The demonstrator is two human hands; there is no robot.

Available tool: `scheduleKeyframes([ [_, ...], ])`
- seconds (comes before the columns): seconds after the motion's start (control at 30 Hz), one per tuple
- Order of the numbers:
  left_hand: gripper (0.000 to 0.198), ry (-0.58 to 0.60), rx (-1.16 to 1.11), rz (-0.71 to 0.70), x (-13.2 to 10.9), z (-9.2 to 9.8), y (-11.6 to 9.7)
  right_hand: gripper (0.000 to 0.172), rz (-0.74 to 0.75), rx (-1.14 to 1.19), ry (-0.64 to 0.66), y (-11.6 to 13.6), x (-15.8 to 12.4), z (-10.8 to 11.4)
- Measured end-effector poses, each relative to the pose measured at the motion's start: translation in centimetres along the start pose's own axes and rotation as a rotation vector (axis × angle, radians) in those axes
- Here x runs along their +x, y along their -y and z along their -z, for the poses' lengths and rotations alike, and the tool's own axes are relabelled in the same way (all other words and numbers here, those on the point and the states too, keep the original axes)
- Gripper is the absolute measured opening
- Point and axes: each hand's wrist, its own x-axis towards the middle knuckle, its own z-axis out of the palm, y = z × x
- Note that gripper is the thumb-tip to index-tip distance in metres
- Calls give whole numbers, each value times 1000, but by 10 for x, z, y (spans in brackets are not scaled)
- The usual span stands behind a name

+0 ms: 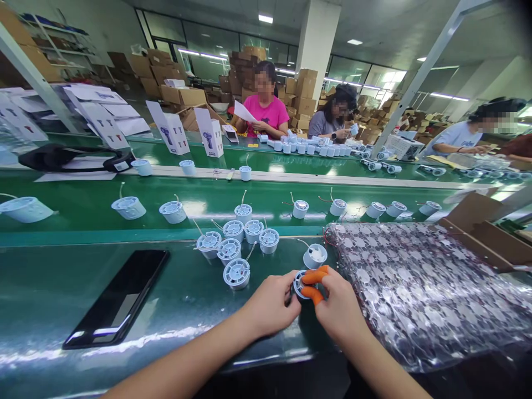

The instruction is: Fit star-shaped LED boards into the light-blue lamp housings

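eight small pale blue plastic housings (236, 274) sit on the near green conveyor belt (83, 271), just beyond the hands. seven have slotted caps on & thin wires sticking out. one open-topped housing (315, 257), close to the right hand, shows white inside, so it looks less complete than the capped ones. another housing (300, 284) is held between both hands, just above the belt, tilted, partly hidden by fingers. left hand (270, 305) grips its rim, fingers close together. right hand (338, 302) pinches it in a narrow hold, w/ two orange finger cots (315, 277) pressed against it. more capped housings (338, 206) lie in a loose row farther along the belt, approx level w/ each other. black smartphone (116, 299) lies left of the hands; patterned plastic sheet (424, 293) lies to the right. beyond, a co-worker in a pink top (270, 113) sits at a second belt (266, 160), w/ stacked cardboard boxes (245, 72) behind.
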Motion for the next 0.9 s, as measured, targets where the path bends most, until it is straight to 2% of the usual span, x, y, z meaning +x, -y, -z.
scheduleKeyframes([
  [0.1, 39, 30, -40, 43, 0, -1, -2, 17, 1, 35, 14, 4, 1, 4],
  [0.17, 41, 3, 35, 94, 2, -3, 1, 17, -19, 45, 2, 4, -1, 6],
  [0.2, 38, -15, 90, 113, 3, -3, 2, 20, -42, 49, -23, 4, -3, 7],
  [0.27, 31, -75, 184, 109, 4, -4, 5, 40, -102, 102, -103, 2, -8, 6],
  [0.37, 31, -273, 244, -16, 2, -4, 7, 68, -179, 397, -194, 3, -16, -5],
  [0.5, 40, -608, 275, -244, -3, -4, 7, 75, -279, 865, -134, 17, -22, -26],
  [0.57, 44, -662, 206, -333, -3, -2, 6, 77, -329, 989, -132, 24, -22, -29],
  [0.63, 43, -578, 42, -364, -2, 1, 5, 80, -350, 1056, -167, 26, -20, -26],
  [0.77, 57, -166, -451, -233, 0, 7, 0, 79, -330, 1044, -184, 19, -12, -11],
  [0.8, 62, -102, -530, -195, -1, 8, -1, 78, -319, 1020, -167, 17, -12, -8],
  [0.9, 84, -22, -652, -83, -5, 6, -2, 77, -274, 907, -71, 13, -13, -5],
])
